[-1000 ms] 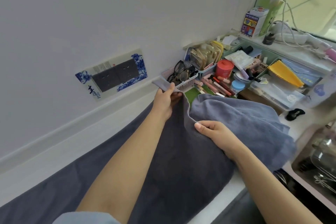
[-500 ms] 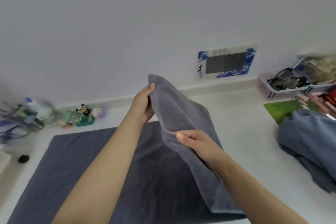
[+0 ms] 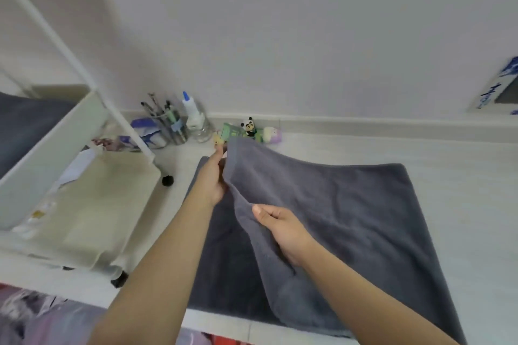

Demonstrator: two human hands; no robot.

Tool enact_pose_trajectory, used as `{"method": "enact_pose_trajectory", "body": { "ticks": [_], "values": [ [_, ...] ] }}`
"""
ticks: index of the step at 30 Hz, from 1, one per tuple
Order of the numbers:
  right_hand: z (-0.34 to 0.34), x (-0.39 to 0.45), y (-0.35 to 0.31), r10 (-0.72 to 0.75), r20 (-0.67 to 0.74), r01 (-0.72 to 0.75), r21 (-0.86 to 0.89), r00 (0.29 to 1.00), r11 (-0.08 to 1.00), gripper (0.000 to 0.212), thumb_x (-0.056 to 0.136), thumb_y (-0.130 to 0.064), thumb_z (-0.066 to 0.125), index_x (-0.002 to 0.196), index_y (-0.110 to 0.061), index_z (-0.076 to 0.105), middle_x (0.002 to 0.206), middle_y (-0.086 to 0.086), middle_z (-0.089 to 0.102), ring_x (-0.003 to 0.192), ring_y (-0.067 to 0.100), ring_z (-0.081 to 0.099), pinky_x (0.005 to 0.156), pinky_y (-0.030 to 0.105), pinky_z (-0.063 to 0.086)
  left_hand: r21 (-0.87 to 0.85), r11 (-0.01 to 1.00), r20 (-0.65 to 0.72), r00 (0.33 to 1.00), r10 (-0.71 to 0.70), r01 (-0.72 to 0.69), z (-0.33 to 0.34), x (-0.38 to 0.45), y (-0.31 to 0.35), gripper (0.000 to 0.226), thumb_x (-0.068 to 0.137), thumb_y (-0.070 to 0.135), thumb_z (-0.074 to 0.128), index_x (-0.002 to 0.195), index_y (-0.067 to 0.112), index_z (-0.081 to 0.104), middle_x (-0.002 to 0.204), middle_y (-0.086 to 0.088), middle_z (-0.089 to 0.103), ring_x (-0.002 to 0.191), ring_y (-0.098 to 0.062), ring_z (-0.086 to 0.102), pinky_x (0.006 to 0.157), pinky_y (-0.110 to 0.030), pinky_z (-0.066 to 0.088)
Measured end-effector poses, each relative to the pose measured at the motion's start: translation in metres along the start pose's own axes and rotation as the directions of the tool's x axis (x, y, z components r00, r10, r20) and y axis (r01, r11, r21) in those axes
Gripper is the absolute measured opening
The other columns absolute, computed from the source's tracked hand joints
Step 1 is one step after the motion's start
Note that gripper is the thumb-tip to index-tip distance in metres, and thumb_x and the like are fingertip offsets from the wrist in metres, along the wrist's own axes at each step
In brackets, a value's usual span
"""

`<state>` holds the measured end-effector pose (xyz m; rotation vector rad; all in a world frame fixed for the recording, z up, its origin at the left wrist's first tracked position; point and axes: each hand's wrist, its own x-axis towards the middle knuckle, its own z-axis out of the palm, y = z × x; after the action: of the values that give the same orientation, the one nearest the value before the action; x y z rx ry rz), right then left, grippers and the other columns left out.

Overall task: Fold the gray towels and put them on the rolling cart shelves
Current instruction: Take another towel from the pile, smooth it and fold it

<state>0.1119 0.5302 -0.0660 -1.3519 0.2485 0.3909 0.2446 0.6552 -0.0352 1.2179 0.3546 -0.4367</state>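
Note:
A dark gray towel (image 3: 358, 213) lies on the white counter, its right half folded over toward the left. My left hand (image 3: 214, 179) pinches the towel's far corner near the wall. My right hand (image 3: 283, 228) grips the near part of the same folded edge. The bottom layer (image 3: 224, 266) shows beneath, between my arms. A white rolling cart (image 3: 70, 126) stands at the left, with another gray towel (image 3: 25, 126) on its upper shelf.
A cream cloth bag (image 3: 95, 210) lies on the cart's lower shelf. Pens in a cup (image 3: 171, 123), a glue bottle (image 3: 192, 112) and small figurines (image 3: 248, 129) sit along the wall behind the towel. A blue-patterned wall plate (image 3: 501, 89) is at the far right.
Both hands carried the towel's right edge leftward across the counter, folding it over itself. The view swung left, bringing the cart in and losing the cluttered baskets and the second towel.

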Motion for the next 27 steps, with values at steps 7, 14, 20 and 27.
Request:
{"method": "enact_pose_trajectory", "body": {
  "ticks": [7, 14, 20, 27],
  "values": [
    [0.007, 0.052, 0.066, 0.117, -0.002, -0.101, -0.530, 0.993, 0.842, 0.037, 0.101, -0.033, 0.036, 0.135, -0.024, 0.050, 0.128, -0.010, 0.055, 0.123, 0.006, 0.045, 0.097, 0.015, 0.032, 0.550, 0.809, -0.138, 0.978, -0.157, 0.207, -0.102, -0.015, -0.074, 0.026, 0.099, 0.044, 0.038, 0.094, 0.023, 0.053, 0.098, -0.001, 0.060, 0.091, -0.016, 0.058, 0.086, -0.035, 0.048],
    [-0.021, 0.058, 0.100, -0.096, 0.081, 0.091, -0.991, 0.992, 0.099, 0.093, 0.061, -0.075, -0.034, 0.144, -0.044, -0.006, 0.153, -0.019, -0.009, 0.145, 0.011, -0.006, 0.115, 0.031, -0.006, 0.875, 0.470, -0.092, 0.993, -0.074, 0.116, -0.128, -0.034, -0.118, 0.036, 0.082, 0.038, 0.069, 0.101, 0.013, 0.053, 0.103, -0.001, 0.059, 0.091, -0.017, 0.057, 0.065, -0.025, 0.040],
    [-0.078, 0.034, 0.108, -0.127, -0.065, -0.065, -0.998, 0.990, 0.003, 0.082, 0.063, -0.068, -0.040, 0.139, -0.046, -0.017, 0.149, -0.021, -0.016, 0.143, 0.008, -0.014, 0.114, 0.031, -0.014, 0.844, 0.536, 0.023, 0.998, -0.053, 0.008, -0.075, -0.034, -0.137, 0.028, 0.085, 0.031, 0.067, 0.072, 0.022, 0.044, 0.076, 0.008, 0.049, 0.073, -0.010, 0.049, 0.057, -0.020, 0.034],
    [-0.121, 0.025, 0.083, -0.362, -0.129, -0.125, -0.992, 0.923, 0.034, 0.056, 0.089, -0.048, 0.023, 0.114, -0.020, 0.064, 0.116, 0.002, 0.062, 0.104, 0.032, 0.057, 0.089, 0.045, 0.040, 0.859, 0.509, 0.050, 0.999, 0.001, -0.043, -0.016, -0.036, -0.162, 0.034, 0.090, 0.032, 0.060, 0.068, 0.017, 0.039, 0.065, 0.005, 0.043, 0.061, -0.009, 0.041, 0.054, -0.022, 0.031]
  ]
}}
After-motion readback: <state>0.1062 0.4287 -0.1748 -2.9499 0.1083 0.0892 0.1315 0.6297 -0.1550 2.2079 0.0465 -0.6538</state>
